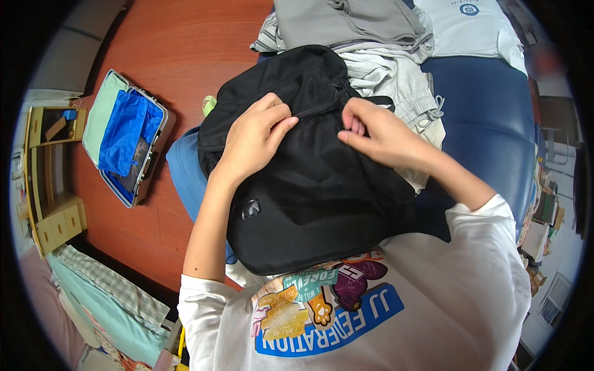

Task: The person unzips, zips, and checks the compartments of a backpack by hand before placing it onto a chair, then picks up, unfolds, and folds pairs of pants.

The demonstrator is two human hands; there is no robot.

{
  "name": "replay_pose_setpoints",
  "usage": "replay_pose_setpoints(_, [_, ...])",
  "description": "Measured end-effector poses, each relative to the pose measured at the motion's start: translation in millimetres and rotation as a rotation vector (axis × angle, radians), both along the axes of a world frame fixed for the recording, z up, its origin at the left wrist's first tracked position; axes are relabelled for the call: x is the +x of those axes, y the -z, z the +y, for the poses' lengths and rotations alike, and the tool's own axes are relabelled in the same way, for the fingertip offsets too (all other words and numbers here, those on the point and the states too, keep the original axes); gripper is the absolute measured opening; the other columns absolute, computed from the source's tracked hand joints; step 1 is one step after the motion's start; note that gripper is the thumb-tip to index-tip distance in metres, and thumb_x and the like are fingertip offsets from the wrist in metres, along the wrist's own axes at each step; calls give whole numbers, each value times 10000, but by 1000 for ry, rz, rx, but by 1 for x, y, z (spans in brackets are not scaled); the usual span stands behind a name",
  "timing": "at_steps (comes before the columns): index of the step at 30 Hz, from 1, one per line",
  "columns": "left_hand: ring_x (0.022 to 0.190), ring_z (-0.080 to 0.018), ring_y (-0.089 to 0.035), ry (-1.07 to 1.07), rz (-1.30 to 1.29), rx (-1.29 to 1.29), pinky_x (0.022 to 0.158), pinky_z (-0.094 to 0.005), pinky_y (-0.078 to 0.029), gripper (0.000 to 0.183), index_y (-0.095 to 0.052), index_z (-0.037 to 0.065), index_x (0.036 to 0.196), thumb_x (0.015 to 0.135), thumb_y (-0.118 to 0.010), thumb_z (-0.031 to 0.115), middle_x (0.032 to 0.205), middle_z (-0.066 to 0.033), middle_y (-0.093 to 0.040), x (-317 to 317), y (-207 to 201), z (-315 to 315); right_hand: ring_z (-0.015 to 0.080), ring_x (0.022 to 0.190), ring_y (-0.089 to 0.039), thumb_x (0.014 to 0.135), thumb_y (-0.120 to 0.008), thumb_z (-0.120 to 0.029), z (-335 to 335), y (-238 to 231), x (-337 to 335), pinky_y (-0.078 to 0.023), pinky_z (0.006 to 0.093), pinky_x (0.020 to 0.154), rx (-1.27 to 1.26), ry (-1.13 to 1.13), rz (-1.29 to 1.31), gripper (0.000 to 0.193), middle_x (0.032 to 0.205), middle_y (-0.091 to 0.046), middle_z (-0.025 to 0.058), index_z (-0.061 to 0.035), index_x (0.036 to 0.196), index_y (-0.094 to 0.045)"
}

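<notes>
A black backpack (309, 185) lies across my lap, with a zipper (318, 111) curving over its upper part. My left hand (260, 133) is closed, thumb and fingers pinching the cloth of the backpack by the left end of that zipper. On the other side, my right hand (377, 130) is closed too, its fingers curled in against the backpack's right edge near the zipper. Whatever sits between the right fingertips is too small to make out. A small shiny patch (250, 209) shows on the backpack's lower left.
A dark blue couch (482, 136) runs along my right. Folded grey trousers (352, 21), light grey drawstring pants (396, 86) and a white shirt (464, 31) lie on it. An open suitcase (154, 145) with blue lining rests on the red-brown floor (167, 49) at left.
</notes>
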State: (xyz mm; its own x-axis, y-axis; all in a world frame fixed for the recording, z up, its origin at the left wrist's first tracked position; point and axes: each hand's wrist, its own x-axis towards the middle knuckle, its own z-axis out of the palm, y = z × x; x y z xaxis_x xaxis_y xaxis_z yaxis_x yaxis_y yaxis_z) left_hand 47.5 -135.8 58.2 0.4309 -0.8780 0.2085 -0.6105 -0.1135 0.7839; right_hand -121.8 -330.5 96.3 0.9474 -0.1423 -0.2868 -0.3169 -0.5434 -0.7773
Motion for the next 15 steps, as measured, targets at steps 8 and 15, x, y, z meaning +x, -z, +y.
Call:
replay_pose_setpoints(8, [703,-105,-375,43,540,157,677,-283,-376,360,-490,-13,802,1023,-583,256,752,2,-395,29,21,-1,227,901,-628,914,-595,-65,-38,14,25,-495,323,820,-877,232,-687,180,935,-635,106,-4,1084,-587])
replay_pose_setpoints(15, [726,-80,-360,52,623,209,679,-266,-361,369,-481,11,789,1030,-574,275,776,22,-389,31,24,1,185,649,-522,916,-673,-133,50,-32,-9,-457,307,618,-148,286,-240,173,776,-555,68,-7,864,-566])
